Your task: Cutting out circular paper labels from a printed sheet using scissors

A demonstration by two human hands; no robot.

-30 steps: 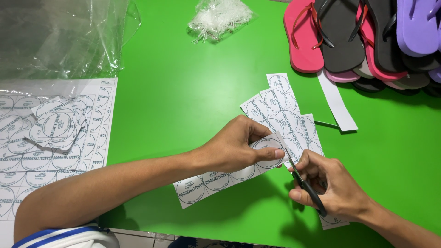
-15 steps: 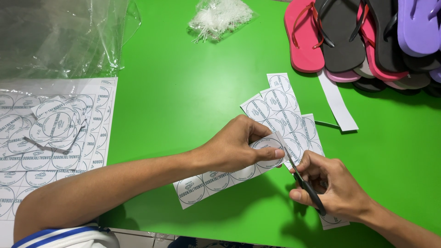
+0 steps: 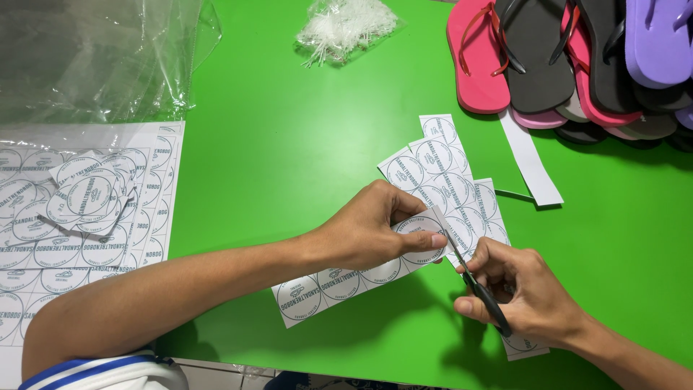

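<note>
White paper strip of round printed labels (image 3: 339, 282) sits lower centre of the frame, lying on the green bench (image 3: 289, 130). Left hand (image 3: 368, 231) pinches its right end, grip closed on the strip, thumb and fingers around one label. Right hand (image 3: 527, 296) holds black-handled scissors (image 3: 473, 282), grip closed on the handles; blades meet the strip edge just beside the left fingertips.

Progress, judging by layout: early to mid. More uncut strips (image 3: 440, 170) lie fanned just above the hands, touching the one being cut. A blank white offcut strip (image 3: 530, 159) lies right of them. A small heap of already cut-out round labels (image 3: 90, 198) rests on the full label sheets (image 3: 43, 260) at left edge; those sheets look mostly whole, so plenty left.

Upper left: crumpled clear plastic bag (image 3: 94, 58). Top centre: clump of thin white plastic ties (image 3: 346, 25). Upper right: stack of flip-flops (image 3: 570, 58), pink, black, purple, no labels visible on them.
</note>
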